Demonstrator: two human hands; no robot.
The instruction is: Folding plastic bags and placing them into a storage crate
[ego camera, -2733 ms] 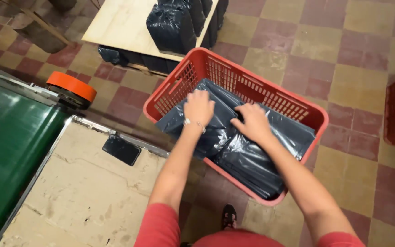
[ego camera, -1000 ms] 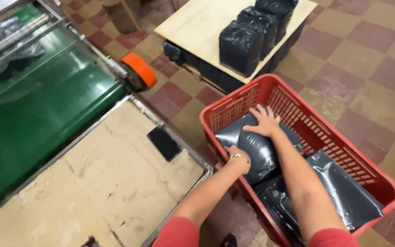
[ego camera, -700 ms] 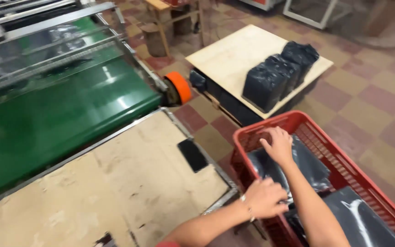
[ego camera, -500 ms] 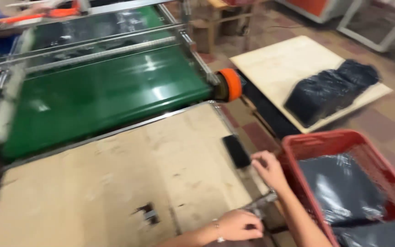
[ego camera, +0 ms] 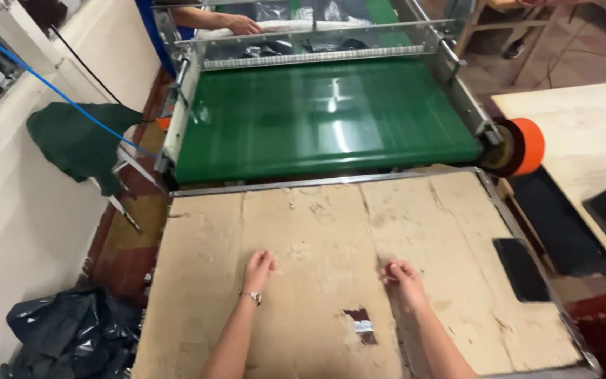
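Observation:
My left hand (ego camera: 258, 265) and my right hand (ego camera: 402, 274) rest side by side on the worn cardboard top of a metal-edged table (ego camera: 303, 224). Both hold nothing. The left hand's fingers lie loosely apart; the right hand's fingers are curled down onto the cardboard. A small dark torn patch with a bit of tape (ego camera: 361, 326) lies just below my right hand. Beyond the table runs a green conveyor belt (ego camera: 324, 116).
Another person's hand (ego camera: 236, 24) reaches over the machine's far end. A black phone (ego camera: 520, 269) lies on the table's right edge. An orange roller (ego camera: 525, 146) sits at the belt's right end, a wooden board (ego camera: 583, 133) beyond it. Black bags (ego camera: 71, 333) are heaped at lower left.
My view swung left from the red crate of black bags to the table and conveyor. Both hands left the crate and came down on the cardboard, holding nothing.

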